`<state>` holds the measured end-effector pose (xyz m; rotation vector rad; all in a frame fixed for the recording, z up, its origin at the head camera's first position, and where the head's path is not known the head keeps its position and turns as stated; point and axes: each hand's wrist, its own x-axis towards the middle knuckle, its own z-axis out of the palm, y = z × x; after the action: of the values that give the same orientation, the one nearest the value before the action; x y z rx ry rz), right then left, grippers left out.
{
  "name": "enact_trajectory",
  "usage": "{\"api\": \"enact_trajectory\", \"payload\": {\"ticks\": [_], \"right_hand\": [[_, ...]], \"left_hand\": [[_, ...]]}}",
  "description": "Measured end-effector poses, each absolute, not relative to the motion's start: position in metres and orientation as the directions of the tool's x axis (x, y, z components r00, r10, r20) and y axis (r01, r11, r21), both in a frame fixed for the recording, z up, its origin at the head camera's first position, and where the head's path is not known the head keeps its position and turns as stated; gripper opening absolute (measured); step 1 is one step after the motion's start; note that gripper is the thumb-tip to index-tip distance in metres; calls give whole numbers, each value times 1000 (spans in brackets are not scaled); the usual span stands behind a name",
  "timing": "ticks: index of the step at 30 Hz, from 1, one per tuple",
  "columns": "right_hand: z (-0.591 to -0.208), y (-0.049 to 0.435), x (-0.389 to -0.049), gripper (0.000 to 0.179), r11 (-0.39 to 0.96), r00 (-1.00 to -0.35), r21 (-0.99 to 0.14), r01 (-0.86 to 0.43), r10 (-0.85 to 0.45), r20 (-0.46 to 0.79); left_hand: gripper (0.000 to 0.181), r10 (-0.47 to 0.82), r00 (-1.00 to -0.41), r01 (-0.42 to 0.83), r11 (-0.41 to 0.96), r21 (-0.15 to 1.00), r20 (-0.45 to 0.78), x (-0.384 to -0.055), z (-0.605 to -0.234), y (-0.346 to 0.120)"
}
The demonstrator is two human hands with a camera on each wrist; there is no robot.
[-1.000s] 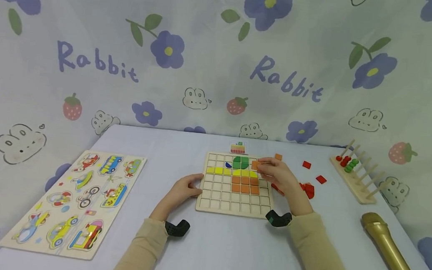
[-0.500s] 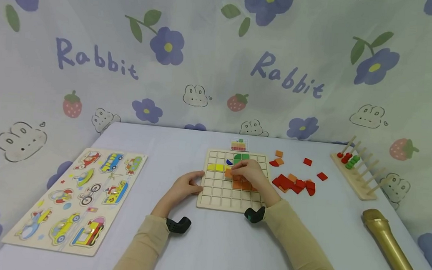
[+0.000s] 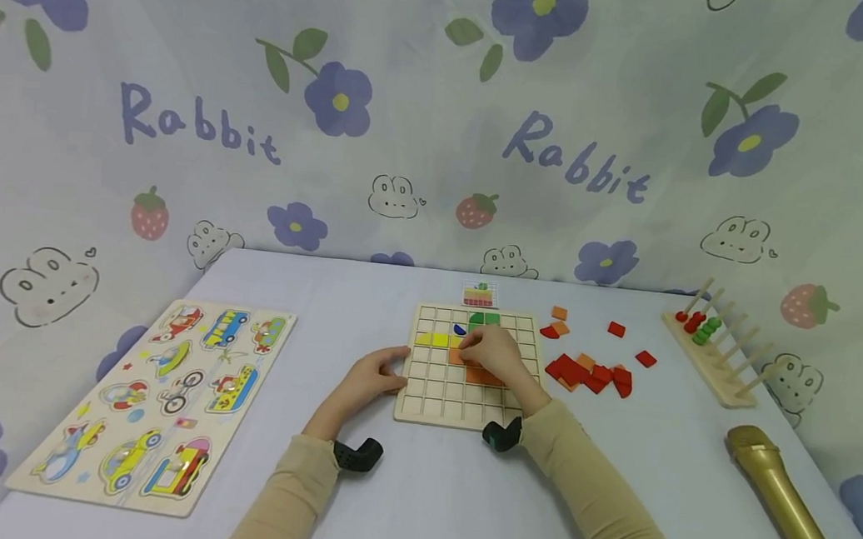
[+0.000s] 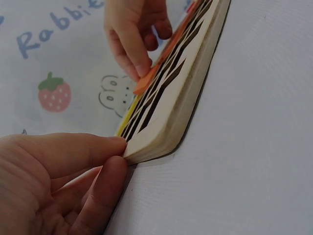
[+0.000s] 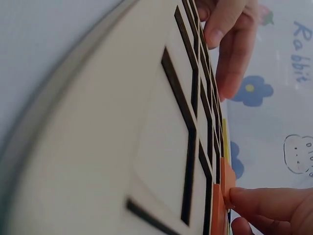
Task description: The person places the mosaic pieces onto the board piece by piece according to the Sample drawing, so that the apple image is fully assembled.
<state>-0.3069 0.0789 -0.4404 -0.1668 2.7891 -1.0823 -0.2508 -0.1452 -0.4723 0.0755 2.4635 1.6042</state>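
Observation:
A wooden grid board (image 3: 430,404) lies flat in the middle of the table. On it are yellow, green, blue and orange pieces, partly covered by my right hand (image 3: 496,353). That hand pinches an orange square tile (image 3: 455,355) between thumb and fingertips, at the board just below the yellow row (image 3: 432,339). In the right wrist view, the orange tile (image 5: 227,177) stands slightly tilted beside another orange piece. My left hand (image 3: 365,378) touches the board's left edge with thumb and finger, the tips set apart along it. The left wrist view shows this near the board's corner (image 4: 151,149).
Loose red tiles (image 3: 566,368) and orange tiles lie right of the board. A small picture card (image 3: 480,294) sits behind it. A vehicle puzzle board (image 3: 108,422) is at left. A pegged bead rack (image 3: 725,375) and a gold microphone (image 3: 790,512) are at right.
My right hand has carried the orange tile leftward from the board's upper right and lowered it to the grid below the yellow row. The left hand has stayed at the board's edge.

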Motion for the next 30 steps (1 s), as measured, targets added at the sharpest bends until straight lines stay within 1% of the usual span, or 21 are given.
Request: {"api": "enact_trajectory", "payload": {"ticks": [4,9,14,19,23,27,29,30], "right_hand": [[-440,79,-307,8,742,-984,-667,-74,-164,-74],[-436,93,-312,13,683,-986,-728,-63,-153,-58],[-426,136,-323,23,578,-994,-816,4,-86,-66],[-427,189,-337,33,499,-997,-865,61,-18,-81],[-436,218,-347,37,461,-984,-873,161,5,-179],[-443,233,-350,44,491,-954,-833,254,-14,-300],[-445,237,-351,47,517,-944,-813,270,-26,-330],[-445,238,-352,49,535,-943,-804,258,-40,-329]], "left_hand": [[57,152,-979,-64,412,909,-137,-252,-472,-145],[56,148,-980,-62,417,907,-135,-252,-472,-145],[56,148,-979,-62,426,903,-137,-252,-473,-145],[56,149,-980,-55,425,903,-130,-251,-472,-145],[56,148,-981,-51,428,902,-126,-249,-472,-145],[56,149,-981,-52,427,903,-127,-248,-472,-145],[55,149,-980,-54,423,905,-128,-248,-472,-145],[55,151,-980,-53,420,906,-127,-249,-472,-144]]}}
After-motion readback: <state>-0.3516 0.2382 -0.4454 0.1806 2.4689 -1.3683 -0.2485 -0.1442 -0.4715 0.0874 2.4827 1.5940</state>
